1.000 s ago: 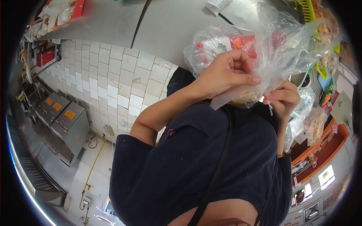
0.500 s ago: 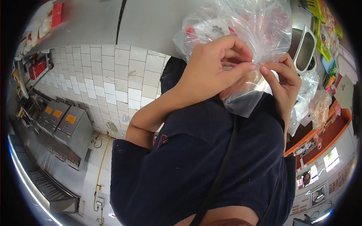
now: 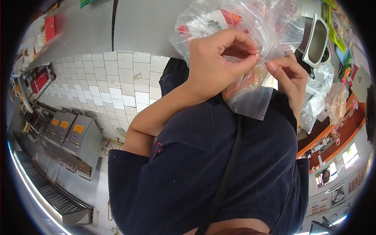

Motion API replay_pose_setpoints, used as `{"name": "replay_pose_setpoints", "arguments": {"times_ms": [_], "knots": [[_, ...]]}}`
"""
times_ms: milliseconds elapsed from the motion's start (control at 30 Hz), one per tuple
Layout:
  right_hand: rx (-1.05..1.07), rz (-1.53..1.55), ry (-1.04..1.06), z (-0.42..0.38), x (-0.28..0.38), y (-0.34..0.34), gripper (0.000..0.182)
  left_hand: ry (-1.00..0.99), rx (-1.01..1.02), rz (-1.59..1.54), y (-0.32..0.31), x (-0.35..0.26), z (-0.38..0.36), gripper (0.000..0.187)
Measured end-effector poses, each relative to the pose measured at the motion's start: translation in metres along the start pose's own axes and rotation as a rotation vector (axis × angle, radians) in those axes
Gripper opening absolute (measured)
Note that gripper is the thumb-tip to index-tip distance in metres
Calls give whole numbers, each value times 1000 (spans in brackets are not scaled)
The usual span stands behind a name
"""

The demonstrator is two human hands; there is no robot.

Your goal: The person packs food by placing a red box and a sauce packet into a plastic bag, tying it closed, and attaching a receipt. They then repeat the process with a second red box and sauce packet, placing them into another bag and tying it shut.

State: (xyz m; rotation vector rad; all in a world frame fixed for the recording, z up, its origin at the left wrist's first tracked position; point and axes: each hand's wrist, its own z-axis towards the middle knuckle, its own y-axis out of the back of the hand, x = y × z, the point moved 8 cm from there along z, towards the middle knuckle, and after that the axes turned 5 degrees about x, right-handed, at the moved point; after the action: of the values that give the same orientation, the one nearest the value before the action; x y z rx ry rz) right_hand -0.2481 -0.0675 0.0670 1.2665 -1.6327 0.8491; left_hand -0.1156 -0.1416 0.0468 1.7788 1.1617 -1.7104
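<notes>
A clear plastic bag [image 3: 276, 29] lies bulging on the steel counter, its neck gathered at my fingertips. Through the film shows a red and white printed item [image 3: 213, 24] with a dark mark. The bag's loose flap [image 3: 250, 103] hangs below my fingers against the dark shirt. My left hand [image 3: 217, 64] pinches the gathered neck between thumb and fingertips. Just to the right, my right hand [image 3: 290, 74] has thumb and forefinger together at the same neck. A small gap separates the two pinches; any tie or knot there is too small to make out.
The steel counter [image 3: 145, 23] runs along the top. Right of the bag stand a metal pan [image 3: 316, 42] and more clear plastic bags [image 3: 319, 90], with an orange shelf [image 3: 340, 137] beyond. Metal units with orange labels [image 3: 78, 129] are at left, past the tiled floor [image 3: 117, 78].
The view has shifted slightly. My fingertips have drawn a little apart at the bag's neck, and both hands stay on it. More of the red and white item shows.
</notes>
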Motion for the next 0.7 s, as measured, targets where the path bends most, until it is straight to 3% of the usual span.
{"name": "replay_pose_setpoints", "arguments": {"times_ms": [700], "knots": [[-109,-156,82,11,11,4,9,-92,-22,104,0,-7,11,23]]}}
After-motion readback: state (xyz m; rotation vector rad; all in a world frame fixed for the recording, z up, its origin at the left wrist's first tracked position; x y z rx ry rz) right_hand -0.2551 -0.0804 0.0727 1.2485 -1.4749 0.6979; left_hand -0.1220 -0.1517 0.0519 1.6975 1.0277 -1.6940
